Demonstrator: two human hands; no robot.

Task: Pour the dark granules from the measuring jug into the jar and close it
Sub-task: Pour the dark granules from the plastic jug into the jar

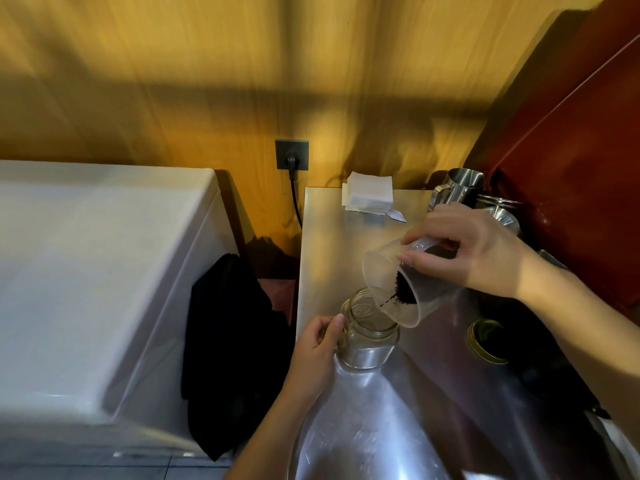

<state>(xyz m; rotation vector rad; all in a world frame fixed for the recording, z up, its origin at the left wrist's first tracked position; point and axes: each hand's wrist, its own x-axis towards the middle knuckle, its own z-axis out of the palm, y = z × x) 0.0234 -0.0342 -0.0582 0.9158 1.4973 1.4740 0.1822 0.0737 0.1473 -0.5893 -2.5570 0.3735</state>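
A clear glass jar (pixel 369 336) stands upright and open on the steel counter (pixel 346 244). My left hand (pixel 317 351) grips its left side. My right hand (pixel 474 252) holds a clear plastic measuring jug (pixel 384 271) tilted down to the left, its lip right over the jar's mouth. Dark granules (pixel 403 289) lie against the jug's lower wall and trickle toward the lip. A gold-rimmed lid (pixel 485 339) lies on the counter to the right of the jar.
A stack of white paper (pixel 369 195) sits at the counter's back edge. Steel pitchers (pixel 460 185) stand at the back right beside a red appliance (pixel 581 168). A white chest (pixel 86 271) and black cloth (pixel 228 341) lie left of the counter. A plugged-in wall socket (pixel 292 154) is behind.
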